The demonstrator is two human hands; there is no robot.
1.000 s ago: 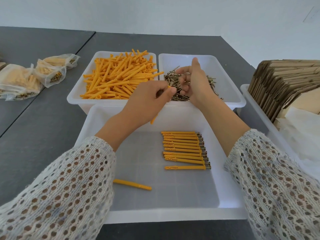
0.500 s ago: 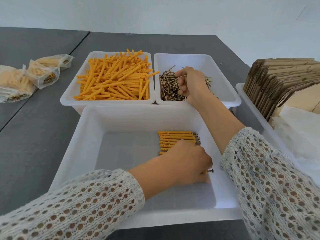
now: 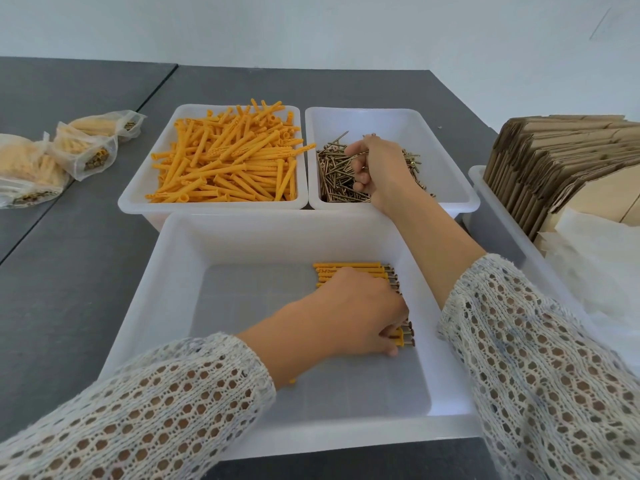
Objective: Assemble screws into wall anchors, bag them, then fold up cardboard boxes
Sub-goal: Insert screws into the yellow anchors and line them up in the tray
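White plastic near bin (image 3: 180, 282) holds assembled orange anchors (image 3: 349, 268) under the left hand (image 3: 349, 313), apparently pinching one; right hand (image 3: 377, 168) grips brass screws (image 3: 334, 174).

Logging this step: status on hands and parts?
Left hand setting an anchor in the front bin. Right hand pinching a screw. Nothing blocking.

Two bins are sitting side by side behind the near bin (image 3: 180, 271): anchors (image 3: 228, 161) lying left, screws (image 3: 337, 174) right; boxes (image 3: 554, 161) standing far right.
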